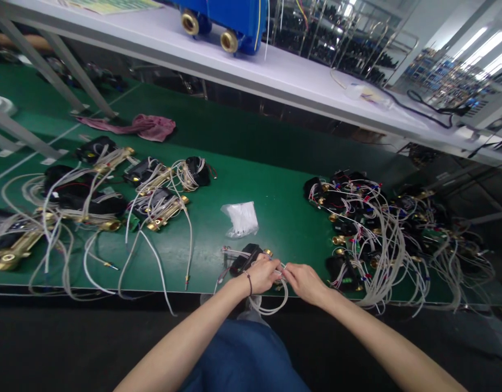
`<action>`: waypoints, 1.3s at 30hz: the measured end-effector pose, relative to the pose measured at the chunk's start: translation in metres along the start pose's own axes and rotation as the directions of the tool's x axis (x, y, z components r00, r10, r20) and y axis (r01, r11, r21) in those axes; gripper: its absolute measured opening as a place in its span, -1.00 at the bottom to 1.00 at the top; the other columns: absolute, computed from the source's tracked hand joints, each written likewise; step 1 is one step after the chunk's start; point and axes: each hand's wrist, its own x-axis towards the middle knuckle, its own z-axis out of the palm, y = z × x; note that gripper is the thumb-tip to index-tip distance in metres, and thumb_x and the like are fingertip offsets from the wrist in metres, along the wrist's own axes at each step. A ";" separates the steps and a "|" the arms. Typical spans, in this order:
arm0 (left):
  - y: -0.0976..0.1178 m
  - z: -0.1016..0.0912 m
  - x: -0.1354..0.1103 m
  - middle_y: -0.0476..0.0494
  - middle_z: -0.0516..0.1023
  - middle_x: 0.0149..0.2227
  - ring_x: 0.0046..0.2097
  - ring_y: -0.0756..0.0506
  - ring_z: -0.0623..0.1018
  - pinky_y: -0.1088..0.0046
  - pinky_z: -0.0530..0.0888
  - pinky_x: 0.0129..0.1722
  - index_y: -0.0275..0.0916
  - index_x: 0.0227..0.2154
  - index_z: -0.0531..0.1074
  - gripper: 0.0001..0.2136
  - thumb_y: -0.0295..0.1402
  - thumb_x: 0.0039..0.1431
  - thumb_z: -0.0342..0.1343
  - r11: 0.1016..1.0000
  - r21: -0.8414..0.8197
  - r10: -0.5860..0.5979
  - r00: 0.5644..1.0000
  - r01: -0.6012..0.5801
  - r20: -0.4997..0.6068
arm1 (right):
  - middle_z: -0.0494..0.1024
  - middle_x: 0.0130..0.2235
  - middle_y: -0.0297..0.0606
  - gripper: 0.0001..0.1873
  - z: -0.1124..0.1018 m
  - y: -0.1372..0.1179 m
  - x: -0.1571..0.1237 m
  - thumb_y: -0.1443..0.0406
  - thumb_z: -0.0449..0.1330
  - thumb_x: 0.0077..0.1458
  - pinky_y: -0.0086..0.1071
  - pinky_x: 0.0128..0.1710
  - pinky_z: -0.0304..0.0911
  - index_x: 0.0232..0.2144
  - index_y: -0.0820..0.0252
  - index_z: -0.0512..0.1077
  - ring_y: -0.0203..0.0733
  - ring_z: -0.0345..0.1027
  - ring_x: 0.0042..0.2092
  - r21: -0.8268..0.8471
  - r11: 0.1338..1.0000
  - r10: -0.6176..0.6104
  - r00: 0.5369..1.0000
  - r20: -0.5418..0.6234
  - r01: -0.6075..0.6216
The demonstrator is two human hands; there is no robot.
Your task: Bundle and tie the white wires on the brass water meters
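At the front edge of the green table, a black-and-brass meter unit [245, 260] lies with its pale cable [273, 311] looped over the edge. My left hand [264, 274] rests over the unit, its fingers closed on the cable. Close by on the right, my right hand [305, 281] pinches the same cable between thumb and fingers. The hands nearly meet, and part of the unit is hidden beneath my left hand. Just beyond it lies a clear plastic bag [240, 219] with small white pieces inside.
Several brass units with loose cables [163, 209] lie on the left. A dense pile of similar units [369, 218] stands at the right. A pink cloth [148, 128] lies further back. A white shelf [300, 76] crosses above the table, carrying a blue device [230, 24].
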 end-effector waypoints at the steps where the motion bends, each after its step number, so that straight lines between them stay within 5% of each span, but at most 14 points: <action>1: 0.000 0.000 -0.001 -0.09 0.48 -0.38 -0.26 -0.09 0.41 0.32 0.21 -0.10 -0.22 -0.34 0.36 -0.89 -0.37 0.08 -0.02 1.000 0.006 0.003 1.000 -0.003 -0.002 | 0.31 -0.60 -0.35 -0.62 0.005 0.000 0.002 0.24 -0.17 0.18 -0.47 -0.54 0.07 -0.56 0.23 0.28 -0.34 0.15 -0.57 0.162 0.981 0.100 0.994 0.033 -0.104; 4: 0.001 -0.001 -0.002 -0.09 0.48 -0.37 -0.26 -0.09 0.41 0.34 0.22 -0.11 -0.22 -0.33 0.36 -0.88 -0.37 0.07 -0.01 1.000 0.005 0.000 1.000 0.000 -0.011 | 0.16 -0.71 -0.42 -0.49 0.012 -0.001 0.004 0.22 -0.32 0.20 -0.49 -0.65 -0.01 -0.64 0.22 0.24 -0.39 -0.01 -0.69 0.393 0.880 0.222 0.962 0.161 -0.268; 6: 0.000 -0.002 -0.003 -0.07 0.48 -0.40 -0.25 -0.10 0.40 0.36 0.23 -0.12 -0.20 -0.35 0.37 -0.90 -0.36 0.06 0.00 1.000 -0.010 -0.015 1.000 0.014 -0.018 | 0.24 -0.66 -0.38 -0.52 0.009 -0.002 -0.001 0.22 -0.30 0.20 -0.46 -0.58 0.09 -0.56 0.23 0.28 -0.35 0.10 -0.64 0.344 0.914 0.202 0.977 0.073 -0.215; 9: -0.002 -0.004 -0.002 -0.04 0.47 -0.44 -0.25 -0.09 0.41 0.37 0.22 -0.10 -0.20 -0.38 0.37 -0.91 -0.35 0.06 0.01 0.999 -0.035 -0.014 1.000 0.013 -0.024 | 0.42 -0.34 -0.20 -0.73 -0.004 0.000 -0.012 0.30 -0.17 0.18 -0.36 -0.30 0.20 -0.23 0.25 0.29 -0.22 0.29 -0.31 0.085 0.995 -0.032 0.988 -0.149 0.045; 11: -0.003 -0.005 0.000 -0.02 0.46 -0.44 -0.28 -0.07 0.42 0.37 0.21 -0.09 -0.21 -0.36 0.36 -0.91 -0.36 0.06 0.02 0.999 -0.051 -0.001 1.000 0.000 -0.029 | 0.38 -0.17 -0.12 -0.72 -0.013 0.002 -0.015 0.35 -0.11 0.16 -0.30 -0.18 0.19 -0.08 0.25 0.21 -0.16 0.24 -0.16 -0.146 0.960 -0.258 0.956 -0.139 0.238; 17: -0.004 -0.001 0.002 0.00 0.45 -0.47 -0.32 -0.05 0.40 0.38 0.22 -0.10 -0.19 -0.36 0.37 -0.91 -0.38 0.03 0.03 0.999 -0.038 0.009 1.000 -0.009 -0.007 | 0.39 -0.40 -0.20 -0.83 -0.020 0.009 -0.007 0.37 -0.05 0.15 -0.32 -0.33 0.16 -0.35 0.25 0.35 -0.17 0.22 -0.32 -0.483 0.799 -0.399 0.917 0.022 0.359; 19: -0.003 0.000 0.002 -0.01 0.45 -0.47 -0.31 -0.06 0.40 0.38 0.22 -0.10 -0.20 -0.36 0.36 -0.91 -0.38 0.04 0.03 1.000 -0.020 0.009 1.000 -0.009 -0.002 | 0.40 -0.41 -0.20 -0.82 -0.016 0.007 -0.003 0.37 -0.02 0.12 -0.35 -0.33 0.15 -0.43 0.26 0.36 -0.19 0.22 -0.34 -0.380 0.865 -0.356 0.934 -0.008 0.326; 21: -0.002 0.001 0.003 -0.04 0.46 -0.45 -0.29 -0.07 0.41 0.37 0.21 -0.09 -0.20 -0.35 0.36 -0.91 -0.37 0.06 0.01 1.000 -0.007 0.009 1.000 -0.009 -0.019 | 0.41 -0.47 -0.24 -0.76 -0.009 0.004 0.001 0.33 -0.01 0.10 -0.43 -0.41 0.15 -0.51 0.29 0.38 -0.26 0.22 -0.41 -0.083 0.987 -0.147 0.984 -0.100 0.139; 23: -0.002 0.001 0.003 -0.06 0.47 -0.41 -0.27 -0.08 0.41 0.35 0.20 -0.08 -0.21 -0.35 0.35 -0.90 -0.36 0.08 -0.01 1.000 0.000 0.004 0.999 -0.004 -0.039 | 0.38 -0.58 -0.32 -0.63 -0.001 0.000 0.004 0.27 -0.07 0.11 -0.51 -0.58 0.10 -0.60 0.30 0.37 -0.35 0.17 -0.54 0.250 0.964 0.115 0.989 -0.090 -0.090; 25: -0.001 -0.001 0.003 -0.06 0.48 -0.39 -0.27 -0.08 0.41 0.35 0.20 -0.08 -0.20 -0.35 0.35 -0.91 -0.37 0.09 -0.02 1.000 -0.005 0.004 0.999 -0.004 -0.047 | 0.33 -0.66 -0.37 -0.53 0.003 0.000 0.005 0.26 -0.18 0.15 -0.53 -0.70 0.02 -0.62 0.30 0.38 -0.39 0.10 -0.65 0.411 0.887 0.228 0.974 0.008 -0.211; 28: -0.001 -0.006 0.002 -0.04 0.46 -0.41 -0.26 -0.08 0.41 0.36 0.20 -0.09 -0.20 -0.37 0.36 -0.92 -0.37 0.08 -0.02 1.000 -0.012 0.005 0.999 -0.006 -0.048 | 0.39 -0.57 -0.31 -0.61 -0.002 0.003 -0.001 0.28 -0.19 0.17 -0.50 -0.61 0.14 -0.41 0.32 0.40 -0.36 0.20 -0.61 0.328 0.934 0.156 0.988 -0.019 -0.141; 31: 0.000 -0.006 0.002 -0.04 0.45 -0.44 -0.27 -0.08 0.42 0.38 0.22 -0.11 -0.20 -0.37 0.36 -0.91 -0.37 0.07 -0.01 1.000 -0.004 -0.011 0.999 0.011 -0.049 | 0.43 -0.29 -0.13 -0.71 -0.014 0.007 -0.010 0.24 -0.01 0.12 -0.35 -0.30 0.24 -0.14 0.28 0.30 -0.20 0.31 -0.29 -0.021 0.996 -0.087 0.978 -0.190 0.085; 34: -0.001 -0.002 0.004 -0.02 0.44 -0.46 -0.28 -0.06 0.42 0.37 0.22 -0.10 -0.21 -0.34 0.35 -0.90 -0.38 0.07 -0.01 1.000 0.007 -0.001 0.999 0.001 -0.040 | 0.41 -0.32 -0.14 -0.75 -0.016 0.009 -0.011 0.18 -0.01 0.13 -0.33 -0.25 0.19 -0.29 0.23 0.34 -0.15 0.27 -0.24 -0.237 0.950 -0.239 0.962 -0.132 0.203; 39: -0.002 0.003 0.004 -0.03 0.45 -0.45 -0.31 -0.06 0.42 0.35 0.22 -0.09 -0.22 -0.35 0.34 -0.91 -0.38 0.07 -0.02 0.998 0.064 0.030 0.999 -0.027 -0.039 | 0.25 -0.67 -0.38 -0.52 -0.001 0.008 0.004 0.12 -0.18 0.19 -0.48 -0.57 0.06 -0.62 0.24 0.28 -0.35 0.11 -0.61 0.220 0.962 0.160 0.987 0.029 -0.162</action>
